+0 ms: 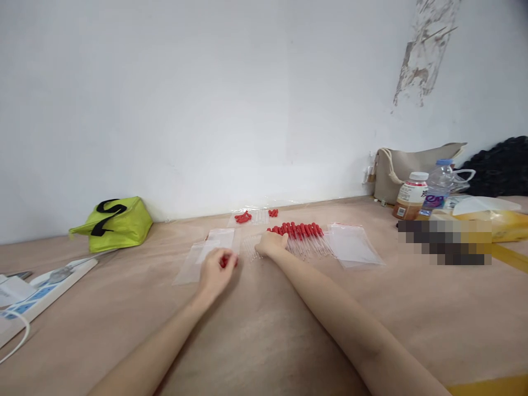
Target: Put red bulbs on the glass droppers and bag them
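Note:
My left hand (214, 270) is closed around several small red rubber bulbs (228, 260), some showing between the fingers. My right hand (270, 243) reaches further forward, its fingers curled down at the thin clear tubes (251, 247); what the fingertips hold, if anything, is hidden. Just right of it lies a row of droppers (303, 231), clear stems toward me and red bulbs toward the wall. Loose red bulbs (243, 218) sit behind on clear plastic, with a smaller group of red bulbs (273, 213) beside them.
Clear plastic bags (357, 246) lie right of the droppers, and more clear bags (188, 268) lie by my left hand. A lime-green pouch (124, 224) and a power strip (45, 294) are at left. Bottles (410, 197) and a beige bag (416, 159) stand at right.

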Action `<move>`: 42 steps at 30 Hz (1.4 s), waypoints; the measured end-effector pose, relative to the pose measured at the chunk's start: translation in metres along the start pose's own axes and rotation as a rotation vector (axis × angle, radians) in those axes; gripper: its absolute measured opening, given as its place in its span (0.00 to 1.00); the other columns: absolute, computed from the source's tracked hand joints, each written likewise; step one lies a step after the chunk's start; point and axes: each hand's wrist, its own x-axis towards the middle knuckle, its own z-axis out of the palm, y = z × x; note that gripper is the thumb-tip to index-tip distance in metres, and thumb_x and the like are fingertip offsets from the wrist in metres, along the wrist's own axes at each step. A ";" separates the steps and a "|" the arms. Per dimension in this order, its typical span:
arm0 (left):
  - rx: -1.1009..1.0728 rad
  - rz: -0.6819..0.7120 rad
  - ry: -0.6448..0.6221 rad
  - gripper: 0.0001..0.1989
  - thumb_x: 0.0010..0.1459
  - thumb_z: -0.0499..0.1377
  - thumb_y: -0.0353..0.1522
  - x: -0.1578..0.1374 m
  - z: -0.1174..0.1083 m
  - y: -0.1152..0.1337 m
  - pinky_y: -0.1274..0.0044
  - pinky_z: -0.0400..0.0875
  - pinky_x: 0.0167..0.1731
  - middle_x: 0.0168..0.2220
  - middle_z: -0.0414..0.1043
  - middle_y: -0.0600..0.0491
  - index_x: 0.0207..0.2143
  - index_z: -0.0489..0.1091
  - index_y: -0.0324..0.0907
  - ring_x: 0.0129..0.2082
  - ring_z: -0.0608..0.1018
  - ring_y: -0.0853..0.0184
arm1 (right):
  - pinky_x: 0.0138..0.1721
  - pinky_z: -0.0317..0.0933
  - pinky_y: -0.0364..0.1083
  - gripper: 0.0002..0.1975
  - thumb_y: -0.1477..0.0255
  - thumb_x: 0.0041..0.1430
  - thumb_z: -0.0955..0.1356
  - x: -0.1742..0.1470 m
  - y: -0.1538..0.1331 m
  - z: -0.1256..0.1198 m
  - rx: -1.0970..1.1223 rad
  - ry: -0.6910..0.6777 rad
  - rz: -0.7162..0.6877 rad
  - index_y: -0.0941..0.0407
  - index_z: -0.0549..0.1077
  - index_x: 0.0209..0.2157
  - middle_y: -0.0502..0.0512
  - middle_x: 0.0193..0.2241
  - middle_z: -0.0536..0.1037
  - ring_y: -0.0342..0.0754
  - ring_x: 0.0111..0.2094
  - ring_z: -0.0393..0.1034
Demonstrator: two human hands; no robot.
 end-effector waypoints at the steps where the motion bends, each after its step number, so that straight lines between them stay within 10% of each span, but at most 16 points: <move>1: 0.062 -0.072 0.030 0.10 0.55 0.52 0.37 0.007 -0.003 -0.007 0.76 0.63 0.30 0.28 0.68 0.52 0.27 0.68 0.41 0.30 0.70 0.65 | 0.43 0.45 0.53 0.10 0.71 0.44 0.65 0.001 0.000 -0.001 0.002 -0.013 0.002 0.58 0.73 0.31 0.61 0.31 0.76 0.52 0.35 0.69; 11: 0.300 -0.129 -0.021 0.12 0.52 0.54 0.41 0.020 -0.003 -0.032 0.74 0.61 0.33 0.31 0.68 0.51 0.27 0.72 0.44 0.36 0.70 0.61 | 0.43 0.45 0.53 0.12 0.68 0.49 0.61 -0.012 0.006 -0.011 0.014 0.040 -0.075 0.58 0.73 0.31 0.61 0.32 0.75 0.52 0.35 0.68; 19: 0.290 -0.064 -0.019 0.11 0.52 0.55 0.39 0.024 -0.002 -0.034 0.73 0.61 0.33 0.30 0.68 0.51 0.25 0.73 0.45 0.35 0.69 0.61 | 0.39 0.46 0.49 0.13 0.67 0.54 0.59 -0.065 0.070 -0.027 -0.023 0.243 -0.305 0.57 0.69 0.24 0.55 0.27 0.75 0.48 0.30 0.67; 24: 0.139 0.032 0.046 0.10 0.54 0.54 0.37 0.016 -0.003 -0.015 0.73 0.62 0.36 0.31 0.67 0.51 0.27 0.73 0.42 0.35 0.69 0.63 | 0.37 0.48 0.47 0.09 0.69 0.57 0.58 -0.099 0.108 -0.022 -0.059 0.297 -0.478 0.57 0.66 0.28 0.54 0.28 0.73 0.47 0.31 0.65; 29: -0.123 0.171 -0.191 0.08 0.55 0.53 0.34 -0.017 0.005 0.019 0.77 0.65 0.32 0.31 0.67 0.52 0.28 0.70 0.41 0.31 0.70 0.67 | 0.36 0.53 0.46 0.06 0.72 0.57 0.59 -0.107 0.126 -0.015 0.120 0.311 -0.592 0.57 0.65 0.32 0.54 0.31 0.72 0.46 0.34 0.64; 34: -0.184 0.144 -0.317 0.09 0.56 0.52 0.31 -0.034 0.013 0.032 0.78 0.66 0.27 0.32 0.69 0.52 0.37 0.69 0.41 0.28 0.71 0.69 | 0.40 0.53 0.47 0.12 0.75 0.58 0.57 -0.107 0.127 -0.007 0.171 0.295 -0.707 0.55 0.66 0.42 0.55 0.38 0.72 0.47 0.40 0.64; 42: -0.180 0.235 -0.313 0.08 0.55 0.54 0.33 -0.033 0.015 0.040 0.76 0.65 0.34 0.33 0.70 0.52 0.32 0.73 0.43 0.33 0.72 0.67 | 0.39 0.48 0.47 0.09 0.72 0.58 0.59 -0.114 0.114 -0.005 0.182 0.323 -0.700 0.56 0.70 0.33 0.53 0.31 0.73 0.44 0.31 0.65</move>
